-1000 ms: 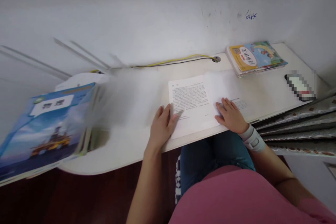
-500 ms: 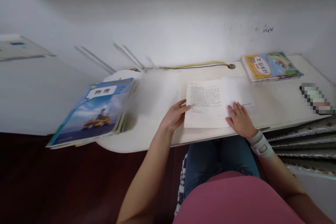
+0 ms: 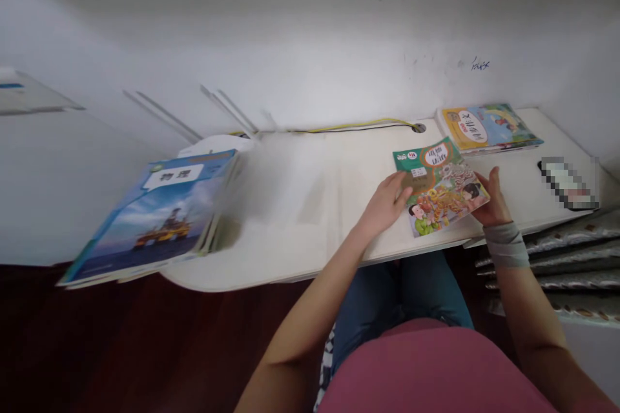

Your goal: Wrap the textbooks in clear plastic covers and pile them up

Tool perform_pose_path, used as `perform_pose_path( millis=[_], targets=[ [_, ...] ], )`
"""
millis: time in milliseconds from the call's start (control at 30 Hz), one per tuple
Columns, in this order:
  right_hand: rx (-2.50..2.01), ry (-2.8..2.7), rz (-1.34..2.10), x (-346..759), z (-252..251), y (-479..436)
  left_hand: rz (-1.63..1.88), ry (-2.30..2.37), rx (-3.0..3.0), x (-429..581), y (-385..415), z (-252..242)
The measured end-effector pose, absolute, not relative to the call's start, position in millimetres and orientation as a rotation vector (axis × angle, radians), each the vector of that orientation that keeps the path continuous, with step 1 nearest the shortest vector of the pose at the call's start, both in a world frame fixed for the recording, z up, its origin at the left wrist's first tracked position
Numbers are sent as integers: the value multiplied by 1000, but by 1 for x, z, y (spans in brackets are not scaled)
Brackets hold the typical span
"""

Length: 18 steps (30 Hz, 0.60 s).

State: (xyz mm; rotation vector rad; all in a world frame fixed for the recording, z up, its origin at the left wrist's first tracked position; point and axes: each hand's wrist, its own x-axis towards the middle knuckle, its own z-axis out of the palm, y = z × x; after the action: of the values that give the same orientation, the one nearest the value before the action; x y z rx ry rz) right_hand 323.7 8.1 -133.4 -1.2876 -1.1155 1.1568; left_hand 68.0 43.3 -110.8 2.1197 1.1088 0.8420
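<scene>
A closed book with a green, illustrated cover [image 3: 443,184] is tilted in front of me over the white desk [image 3: 290,232]. My left hand [image 3: 389,202] holds its left edge, the fingertips resting on the cover. At the book's right edge, my right hand [image 3: 494,200] grips it with the thumb raised and the other fingers partly hidden beneath. A grey band wraps my right wrist. Just behind the book lies a stack topped by a yellow and blue book [image 3: 489,128].
Blue-covered books [image 3: 159,213] are stacked at the left, overhanging the desk edge. A phone, pixelated [image 3: 569,184], lies at the right. A yellow cable [image 3: 349,124] runs along the wall to a round hole. Silvery patterned folds [image 3: 566,239] sit below the desk's right side.
The open book with printed pages is now closed, its green cover showing. Both hands have moved to the right, and my right hand has gone from flat on the page to the book's edge.
</scene>
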Motion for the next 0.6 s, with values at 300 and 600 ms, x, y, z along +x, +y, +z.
perform_pose_path(
  millis=[300,600],
  targets=[
    [-1480,-1009,1065,350,-168,1,564,1347,2692,40,23,-183],
    [-1761,-1658,242,359,-189,-1,449,1370,2786,36,22,-175]
  ],
)
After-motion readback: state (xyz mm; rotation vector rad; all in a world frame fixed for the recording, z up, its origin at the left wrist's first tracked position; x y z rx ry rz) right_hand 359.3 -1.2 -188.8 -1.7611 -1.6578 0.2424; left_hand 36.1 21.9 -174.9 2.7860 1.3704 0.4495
